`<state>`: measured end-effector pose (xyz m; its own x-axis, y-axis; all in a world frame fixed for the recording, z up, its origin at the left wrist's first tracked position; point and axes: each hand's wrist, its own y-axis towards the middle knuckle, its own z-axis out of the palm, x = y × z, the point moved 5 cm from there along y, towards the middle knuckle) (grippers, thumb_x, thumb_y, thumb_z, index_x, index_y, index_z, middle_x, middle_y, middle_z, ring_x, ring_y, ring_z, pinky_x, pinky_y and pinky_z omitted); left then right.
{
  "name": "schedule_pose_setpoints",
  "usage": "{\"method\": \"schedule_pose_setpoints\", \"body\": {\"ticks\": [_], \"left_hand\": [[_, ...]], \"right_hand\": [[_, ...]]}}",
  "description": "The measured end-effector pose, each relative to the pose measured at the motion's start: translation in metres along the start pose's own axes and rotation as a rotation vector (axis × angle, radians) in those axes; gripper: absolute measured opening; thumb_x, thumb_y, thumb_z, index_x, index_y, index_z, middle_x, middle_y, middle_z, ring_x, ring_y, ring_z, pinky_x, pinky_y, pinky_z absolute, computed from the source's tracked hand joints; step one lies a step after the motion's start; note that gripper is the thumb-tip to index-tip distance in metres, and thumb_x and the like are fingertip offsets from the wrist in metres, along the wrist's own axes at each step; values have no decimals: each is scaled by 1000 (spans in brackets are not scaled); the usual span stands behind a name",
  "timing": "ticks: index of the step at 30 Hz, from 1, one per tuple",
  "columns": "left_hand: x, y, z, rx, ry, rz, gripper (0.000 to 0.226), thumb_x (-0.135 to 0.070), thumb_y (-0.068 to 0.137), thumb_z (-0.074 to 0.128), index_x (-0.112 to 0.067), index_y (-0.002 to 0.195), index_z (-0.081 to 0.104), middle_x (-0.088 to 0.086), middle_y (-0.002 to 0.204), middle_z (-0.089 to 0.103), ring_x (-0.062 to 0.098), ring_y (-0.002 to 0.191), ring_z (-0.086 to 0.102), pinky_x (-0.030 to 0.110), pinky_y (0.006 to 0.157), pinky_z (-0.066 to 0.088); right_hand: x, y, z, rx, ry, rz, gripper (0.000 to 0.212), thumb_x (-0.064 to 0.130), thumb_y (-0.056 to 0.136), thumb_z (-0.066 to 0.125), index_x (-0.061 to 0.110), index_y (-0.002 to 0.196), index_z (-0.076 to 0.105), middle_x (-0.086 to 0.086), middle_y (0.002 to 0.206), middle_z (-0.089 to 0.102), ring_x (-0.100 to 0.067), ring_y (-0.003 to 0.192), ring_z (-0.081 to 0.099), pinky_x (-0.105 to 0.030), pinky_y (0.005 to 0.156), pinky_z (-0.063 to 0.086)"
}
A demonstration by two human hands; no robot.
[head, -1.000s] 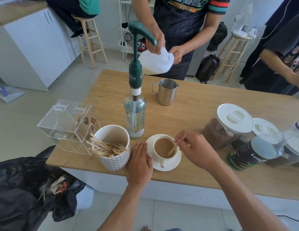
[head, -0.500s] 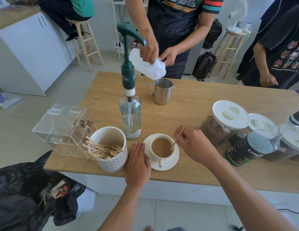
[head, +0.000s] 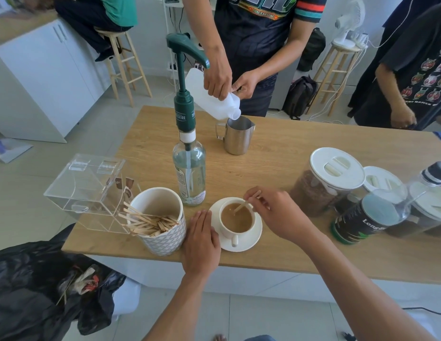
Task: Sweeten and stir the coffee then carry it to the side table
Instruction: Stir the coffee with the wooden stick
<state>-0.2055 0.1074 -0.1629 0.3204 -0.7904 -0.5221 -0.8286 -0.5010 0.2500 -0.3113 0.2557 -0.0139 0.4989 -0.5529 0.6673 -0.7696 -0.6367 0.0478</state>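
A white cup of milky coffee (head: 237, 219) stands on a white saucer (head: 249, 243) near the front edge of the wooden table (head: 288, 168). My right hand (head: 276, 212) pinches a wooden stir stick (head: 242, 206) whose lower end dips into the coffee. My left hand (head: 202, 239) lies flat on the table, fingers together, touching the saucer's left rim. Just behind the cup stands a clear syrup bottle with a green pump (head: 188, 153).
A patterned white pot of wooden stir sticks (head: 160, 220) and a clear acrylic box (head: 89, 190) stand to the left. Jars with white lids (head: 335, 178) and a dark tin (head: 364, 217) crowd the right. Across the table a person pours from a white jug (head: 214, 99) into a steel pitcher (head: 236, 135). A black bin bag (head: 37, 286) sits lower left.
My right hand has shifted the stir stick around inside the cup. The person opposite has tipped the white jug lower, down to the steel pitcher. My left hand stays beside the saucer.
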Motion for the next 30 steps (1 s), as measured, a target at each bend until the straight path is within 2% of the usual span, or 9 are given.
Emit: {"method": "schedule_pose_setpoints", "body": {"ticks": [5, 7, 11, 15, 18, 21, 24, 27, 30], "left_hand": [[0, 0, 0, -6, 0, 1, 43, -16, 96, 43, -8, 137, 54, 5, 141, 55, 21, 137, 44, 38, 113, 35], [0, 0, 1, -3, -2, -1, 42, -14, 96, 44, -8, 137, 54, 5, 141, 55, 21, 137, 44, 39, 113, 36], [0, 0, 2, 7, -8, -10, 42, -11, 96, 50, -8, 138, 53, 5, 143, 54, 20, 138, 43, 39, 113, 36], [0, 0, 0, 7, 1, -7, 42, -12, 96, 50, -9, 138, 54, 5, 143, 54, 20, 138, 43, 38, 113, 35], [0, 0, 0, 7, -3, -11, 42, -11, 95, 51, -8, 137, 54, 5, 142, 55, 21, 137, 44, 38, 112, 35], [0, 0, 0, 12, -12, -17, 43, -12, 95, 50, -9, 138, 53, 4, 143, 54, 20, 138, 43, 37, 112, 35], [1, 0, 1, 13, -14, -19, 43, -12, 96, 49, -9, 139, 53, 4, 143, 54, 19, 138, 42, 37, 112, 35], [2, 0, 2, 11, -22, -23, 43, -12, 96, 48, -9, 139, 53, 4, 143, 54, 19, 138, 42, 37, 113, 35], [2, 0, 2, 4, -26, -19, 43, -13, 96, 48, -9, 139, 53, 4, 143, 54, 20, 138, 42, 38, 113, 37]], "right_hand": [[-12, -3, -2, -35, -56, 58, 17, 21, 96, 50, 25, 83, 62, 6, 79, 69, -18, 65, 61, -44, 64, 54], [-10, -3, -2, -50, -13, 38, 16, 20, 97, 52, 29, 85, 60, 7, 85, 70, -15, 68, 62, -40, 67, 54], [-9, -7, 1, 0, -16, 28, 16, 23, 96, 52, 32, 88, 63, 7, 72, 67, -14, 65, 61, -38, 63, 54], [-12, -5, -7, -100, -7, 58, 13, 22, 97, 55, 28, 94, 67, 8, 78, 70, -11, 68, 62, -31, 65, 52], [-6, -8, 3, -18, 72, 61, 15, 24, 95, 58, 32, 92, 71, 15, 74, 71, -5, 70, 65, -22, 63, 52], [-10, -13, 2, -35, 3, 103, 18, 27, 92, 54, 32, 83, 68, 13, 69, 69, -5, 65, 62, -30, 60, 54], [-11, -11, -7, -133, -21, 100, 15, 23, 94, 54, 27, 89, 68, 12, 74, 68, -7, 67, 62, -31, 64, 55], [-6, -11, -1, -68, 27, 70, 15, 23, 94, 59, 33, 92, 70, 13, 79, 71, -3, 73, 64, -27, 69, 55], [-11, -15, -2, -79, -43, 114, 16, 26, 91, 56, 35, 83, 66, 12, 71, 69, -5, 68, 63, -34, 64, 56]]}}
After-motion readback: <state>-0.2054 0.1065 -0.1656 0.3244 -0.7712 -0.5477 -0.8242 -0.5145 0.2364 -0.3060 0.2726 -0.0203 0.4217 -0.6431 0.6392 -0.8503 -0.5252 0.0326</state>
